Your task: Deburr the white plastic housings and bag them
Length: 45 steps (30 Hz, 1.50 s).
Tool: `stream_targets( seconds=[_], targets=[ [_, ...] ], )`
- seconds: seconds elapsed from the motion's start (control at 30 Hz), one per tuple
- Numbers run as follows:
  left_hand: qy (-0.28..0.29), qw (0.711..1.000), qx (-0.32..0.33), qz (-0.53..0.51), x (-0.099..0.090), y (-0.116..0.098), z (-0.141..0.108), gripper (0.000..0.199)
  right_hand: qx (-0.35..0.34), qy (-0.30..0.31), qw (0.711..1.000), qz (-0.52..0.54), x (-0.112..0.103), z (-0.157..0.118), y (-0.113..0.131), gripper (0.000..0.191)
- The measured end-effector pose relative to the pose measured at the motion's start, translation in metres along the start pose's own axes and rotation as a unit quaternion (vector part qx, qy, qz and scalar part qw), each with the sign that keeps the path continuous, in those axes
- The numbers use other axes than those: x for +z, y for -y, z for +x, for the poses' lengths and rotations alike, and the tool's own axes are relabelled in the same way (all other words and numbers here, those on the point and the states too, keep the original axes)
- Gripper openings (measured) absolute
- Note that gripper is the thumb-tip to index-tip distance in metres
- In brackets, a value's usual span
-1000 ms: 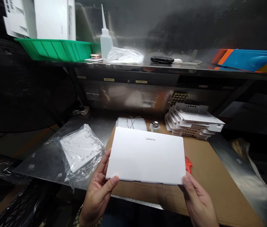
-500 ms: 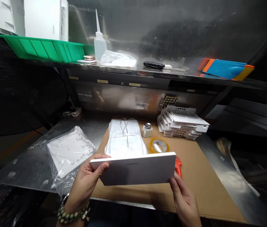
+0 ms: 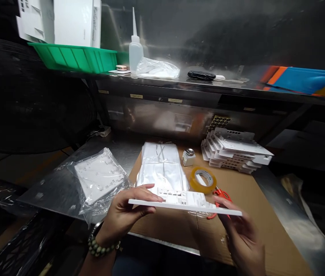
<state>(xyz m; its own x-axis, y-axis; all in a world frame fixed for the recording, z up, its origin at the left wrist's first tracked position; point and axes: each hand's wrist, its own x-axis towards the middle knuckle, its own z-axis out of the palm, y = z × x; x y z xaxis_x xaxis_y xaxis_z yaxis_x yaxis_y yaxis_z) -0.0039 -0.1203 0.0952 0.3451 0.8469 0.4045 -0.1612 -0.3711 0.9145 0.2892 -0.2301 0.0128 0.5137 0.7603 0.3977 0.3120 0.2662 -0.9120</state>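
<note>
white panel (image 3: 179, 207) is held up nearly edge-on above the brown cardboard (image 3: 268, 226) on the table (image 3: 56, 197), its molded side facing up and away. the left hand (image 3: 121, 210) grips its left end, thumb below and fingers over the top; the right hand (image 3: 245, 232), blurred, holds the other end. beyond it lie clear plastic bags (image 3: 160, 168), a roll of yellowish tape (image 3: 194, 184) and red-handled scissors (image 3: 225, 194), the scissors partly hidden by panel and right hand.
</note>
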Motion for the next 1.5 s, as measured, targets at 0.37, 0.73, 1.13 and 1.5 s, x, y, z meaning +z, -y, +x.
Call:
stream_targets(
  seconds=[0.37,0.73,1.13,1.5],
  targets=[
    [0.064,0.997,0.038,-0.005,-0.007,0.006,-0.002,0.013,-0.068,0.022,0.996,0.048,-0.005,-0.004,-0.015,0.027],
    [-0.254,0.778,-0.396,-0.416,0.002,0.017,-0.002,0.055,-0.249,0.112,0.962,0.007,-0.001,-0.001,-0.01,0.04],
    [-0.318,0.738,-0.374,-0.464,-0.021,0.003,0.011,0.068,-0.035,0.156,0.843,-0.513,0.031,0.119,-0.048,0.026],
    [-0.285,0.704,-0.377,-0.531,-0.019,-0.012,0.016,0.074,0.021,0.235,0.782,-0.577,0.044,0.153,-0.078,0.028]
  ],
)
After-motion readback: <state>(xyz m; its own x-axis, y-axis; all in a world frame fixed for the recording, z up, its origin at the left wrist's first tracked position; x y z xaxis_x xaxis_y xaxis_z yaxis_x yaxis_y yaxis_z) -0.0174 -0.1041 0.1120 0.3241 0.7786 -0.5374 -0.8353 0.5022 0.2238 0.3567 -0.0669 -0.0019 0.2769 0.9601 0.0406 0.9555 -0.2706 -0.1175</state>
